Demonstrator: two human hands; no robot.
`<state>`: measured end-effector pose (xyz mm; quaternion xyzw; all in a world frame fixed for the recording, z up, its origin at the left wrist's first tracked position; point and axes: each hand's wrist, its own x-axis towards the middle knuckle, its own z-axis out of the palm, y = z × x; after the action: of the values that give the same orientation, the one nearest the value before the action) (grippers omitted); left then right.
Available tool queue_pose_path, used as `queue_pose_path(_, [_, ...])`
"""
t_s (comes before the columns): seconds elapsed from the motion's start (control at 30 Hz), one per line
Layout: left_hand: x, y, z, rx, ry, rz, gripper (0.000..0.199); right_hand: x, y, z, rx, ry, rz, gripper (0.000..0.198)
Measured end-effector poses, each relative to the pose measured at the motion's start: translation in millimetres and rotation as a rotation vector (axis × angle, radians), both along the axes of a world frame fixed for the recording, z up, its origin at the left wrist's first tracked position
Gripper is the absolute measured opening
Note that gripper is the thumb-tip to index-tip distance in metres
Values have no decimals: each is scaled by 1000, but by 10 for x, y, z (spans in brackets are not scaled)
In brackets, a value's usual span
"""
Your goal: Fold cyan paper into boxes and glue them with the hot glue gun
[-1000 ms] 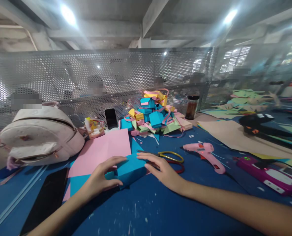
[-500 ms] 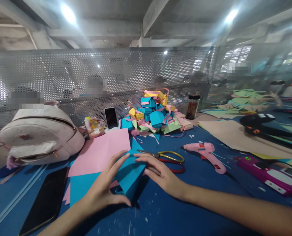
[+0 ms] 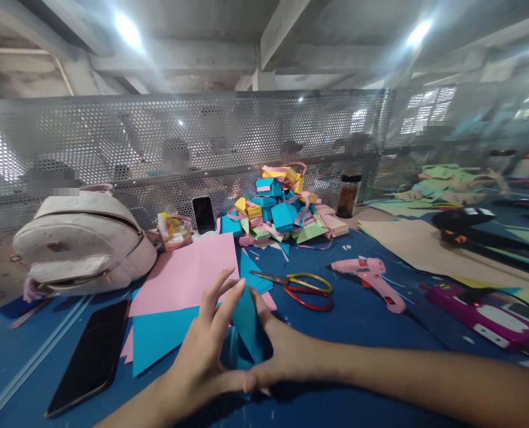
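A folded piece of blue paper stands between my two hands over the blue table, bent so that a hollow shows at its lower part. My left hand grips it from the left, fingertips at the top edge and thumb low at the front. On the other side my right hand closes round it, its thumb meeting the left thumb; its other fingers are partly behind the paper. Just beyond lie scissors with one yellow and one red handle. Pink paper and a blue sheet lie to the left.
A pink glue gun and a purple power strip lie right. A pile of coloured paper boxes stands at the back, near a dark jar. Left are a black phone and a white backpack; a perforated screen rises behind.
The blue paper has gone from a broad, slanted face to a narrow, upright fold. My right hand has come in nearer the left, and the thumbs now meet at the front.
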<state>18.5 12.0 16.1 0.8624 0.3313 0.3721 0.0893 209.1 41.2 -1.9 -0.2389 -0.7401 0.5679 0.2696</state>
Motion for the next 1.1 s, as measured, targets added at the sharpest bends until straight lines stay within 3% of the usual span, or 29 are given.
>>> queue_pose_path(0.13, [102, -39, 51, -82, -73, -64, 118, -59, 15, 60, -161, 67, -6, 119])
queue_pose_path(0.2, [127, -52, 115, -182, -145, -94, 114, -45, 45, 57, -252, 180, -5, 105])
queue_pose_path(0.3, [90, -14, 211, -287, -274, -88, 75, 16, 81, 22, -439, 274, -55, 78])
queue_pose_path(0.37, [21, 65, 240, -260, -293, -9, 48, 70, 91, -1, -539, 262, -111, 62])
queue_pose_path(0.43, [-60, 168, 229, -256, -259, 125, 46, 124, 92, -5, -575, 238, -131, 54])
queue_pose_path(0.47, [-95, 219, 211, -330, -213, 168, 47, 150, 93, 2, -571, 231, -119, 53])
queue_pose_path(0.57, [-153, 313, 131, -526, -98, 123, 23, 219, 98, 42, -483, 171, -85, 52])
queue_pose_path(0.73, [-146, 230, 15, -710, 19, 92, 22, 311, 116, 91, -148, -126, -54, 46])
queue_pose_path(0.9, [-167, 118, -42, -764, 109, 147, 20, 334, 130, 70, 65, -279, 4, 32])
queue_pose_path(1.1, [-172, 130, -162, -727, 159, 194, 15, 309, 229, -46, 267, -377, -21, 24])
